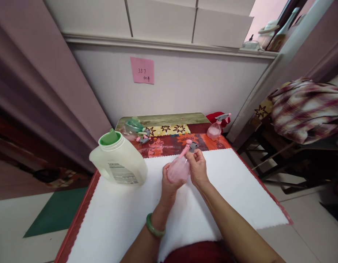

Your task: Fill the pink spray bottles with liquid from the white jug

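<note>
A pink spray bottle (178,170) with a grey and pink trigger head is held tilted above the white cloth (226,182). My left hand (170,182) wraps round the bottle's body from the left and below; a green bangle (155,225) circles that wrist. Up at the neck, my right hand (197,166) grips the spray head with thumb and fingers. To the left stands a large pale jug (127,164) with a green piece (110,137) in its mouth. Another pink spray bottle (214,130) with its head on stands at the back right.
Clear and green bottles (134,126) with loose spray heads (144,138) lie at the back left of the table. Behind is a white wall with a pink note (143,70). A plaid cloth (308,109) lies on dark furniture at right.
</note>
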Tool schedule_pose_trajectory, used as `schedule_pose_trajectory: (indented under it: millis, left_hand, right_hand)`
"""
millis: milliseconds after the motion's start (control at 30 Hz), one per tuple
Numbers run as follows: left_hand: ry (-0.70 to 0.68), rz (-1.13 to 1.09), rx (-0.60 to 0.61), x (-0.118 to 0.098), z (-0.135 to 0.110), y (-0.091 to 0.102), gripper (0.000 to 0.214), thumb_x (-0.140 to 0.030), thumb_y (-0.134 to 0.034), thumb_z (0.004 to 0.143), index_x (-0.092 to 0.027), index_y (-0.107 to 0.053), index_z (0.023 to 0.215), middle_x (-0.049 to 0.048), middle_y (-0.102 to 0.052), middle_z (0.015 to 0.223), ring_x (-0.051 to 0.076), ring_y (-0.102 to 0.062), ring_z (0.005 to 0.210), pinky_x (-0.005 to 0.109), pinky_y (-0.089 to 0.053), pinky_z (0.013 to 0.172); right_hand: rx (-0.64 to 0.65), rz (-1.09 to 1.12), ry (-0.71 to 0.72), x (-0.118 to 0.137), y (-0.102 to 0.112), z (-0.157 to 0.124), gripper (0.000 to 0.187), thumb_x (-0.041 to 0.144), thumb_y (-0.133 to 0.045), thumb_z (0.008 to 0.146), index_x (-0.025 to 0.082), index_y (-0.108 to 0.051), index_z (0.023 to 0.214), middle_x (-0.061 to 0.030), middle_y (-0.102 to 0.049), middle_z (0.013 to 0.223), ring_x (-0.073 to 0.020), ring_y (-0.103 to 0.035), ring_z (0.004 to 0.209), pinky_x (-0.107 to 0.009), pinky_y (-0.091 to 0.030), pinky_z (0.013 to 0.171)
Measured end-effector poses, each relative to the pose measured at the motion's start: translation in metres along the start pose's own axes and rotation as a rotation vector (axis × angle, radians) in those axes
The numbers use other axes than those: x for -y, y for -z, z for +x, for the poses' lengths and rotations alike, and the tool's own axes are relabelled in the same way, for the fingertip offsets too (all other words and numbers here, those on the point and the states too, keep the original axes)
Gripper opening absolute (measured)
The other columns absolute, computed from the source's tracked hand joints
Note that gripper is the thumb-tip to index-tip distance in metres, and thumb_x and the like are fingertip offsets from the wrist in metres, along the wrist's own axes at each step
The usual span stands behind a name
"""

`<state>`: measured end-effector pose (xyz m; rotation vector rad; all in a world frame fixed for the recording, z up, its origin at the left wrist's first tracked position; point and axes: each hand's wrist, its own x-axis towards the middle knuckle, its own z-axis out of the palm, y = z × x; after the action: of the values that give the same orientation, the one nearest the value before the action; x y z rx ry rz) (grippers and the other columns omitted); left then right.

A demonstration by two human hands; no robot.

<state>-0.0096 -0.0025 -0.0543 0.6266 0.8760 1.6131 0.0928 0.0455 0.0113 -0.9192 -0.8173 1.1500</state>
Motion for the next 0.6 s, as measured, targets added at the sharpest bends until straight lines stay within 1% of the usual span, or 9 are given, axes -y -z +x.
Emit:
schedule_pose_trajectory:
  millis: [67,133,267,333,433,500,567,600]
  left_hand:
    - [0.024,-0.017,0.02,0.0,0.0,0.001,0.076,-0.017,-0.094,0.046,-0.026,-0.061,0.115,0.0026,-0.066,0.113,0.026,-0.061,0.109,0.03,-0.052,0.083]
    - [0.056,-0.033,0.045,0.0,-0.001,0.0,0.079,-0.024,-0.096,0.048,-0.024,-0.059,0.117,0.0062,-0.066,0.117,0.028,-0.061,0.109,0.035,-0.054,0.085]
    - [0.133,-0.039,0.113,-0.005,-0.004,-0.003,0.081,-0.037,-0.095,0.052,-0.022,-0.055,0.12,0.0127,-0.062,0.126,0.033,-0.06,0.115,0.043,-0.057,0.086]
    - [0.167,-0.033,0.149,-0.008,-0.006,-0.005,0.08,-0.04,-0.094,0.054,-0.021,-0.055,0.121,0.0147,-0.059,0.13,0.036,-0.06,0.116,0.046,-0.059,0.082]
    - [0.199,-0.029,0.182,-0.012,-0.008,-0.007,0.078,-0.041,-0.093,0.056,-0.02,-0.055,0.121,0.0163,-0.056,0.133,0.038,-0.059,0.116,0.05,-0.062,0.078]
    - [0.206,-0.033,0.192,-0.013,-0.009,-0.007,0.076,-0.041,-0.092,0.058,-0.02,-0.055,0.121,0.0164,-0.056,0.134,0.038,-0.059,0.117,0.051,-0.062,0.077]
    - [0.215,-0.04,0.206,-0.015,-0.01,-0.007,0.074,-0.042,-0.091,0.061,-0.02,-0.056,0.122,0.0162,-0.055,0.136,0.038,-0.058,0.12,0.051,-0.063,0.078]
    - [0.226,-0.046,0.217,-0.015,-0.01,-0.006,0.074,-0.043,-0.091,0.062,-0.02,-0.056,0.123,0.0163,-0.055,0.136,0.038,-0.058,0.12,0.05,-0.063,0.077]
  right_hand:
    - [0.028,0.0,-0.011,0.003,0.002,0.001,0.036,0.044,-0.081,0.074,0.026,-0.052,0.082,0.0057,-0.062,0.075,-0.0139,-0.054,0.068,-0.027,-0.042,0.069]
    - [0.083,-0.021,-0.026,0.007,0.005,0.002,0.032,0.045,-0.079,0.076,0.025,-0.055,0.084,0.0023,-0.07,0.083,-0.0161,-0.06,0.075,-0.029,-0.045,0.075]
    - [0.183,-0.082,-0.093,0.016,0.014,0.007,0.027,0.046,-0.073,0.081,0.023,-0.062,0.09,-0.0025,-0.075,0.094,-0.0189,-0.063,0.077,-0.031,-0.046,0.072]
    - [0.202,-0.1,-0.126,0.02,0.018,0.009,0.025,0.045,-0.071,0.082,0.023,-0.064,0.09,-0.0038,-0.076,0.097,-0.0202,-0.064,0.079,-0.032,-0.046,0.071]
    - [0.249,-0.094,-0.162,0.025,0.019,0.011,0.021,0.043,-0.068,0.083,0.023,-0.062,0.084,-0.0047,-0.077,0.095,-0.0228,-0.066,0.084,-0.034,-0.047,0.075]
    - [0.293,-0.058,-0.178,0.027,0.018,0.012,0.019,0.041,-0.067,0.084,0.023,-0.063,0.089,-0.0048,-0.078,0.095,-0.0245,-0.068,0.09,-0.036,-0.048,0.081]
    - [0.323,-0.004,-0.179,0.029,0.017,0.012,0.022,0.039,-0.067,0.083,0.024,-0.067,0.099,-0.0051,-0.078,0.098,-0.0254,-0.069,0.096,-0.038,-0.048,0.089]
    - [0.336,0.022,-0.175,0.03,0.017,0.012,0.024,0.038,-0.068,0.082,0.024,-0.068,0.101,-0.0053,-0.078,0.099,-0.0257,-0.069,0.098,-0.039,-0.047,0.093]
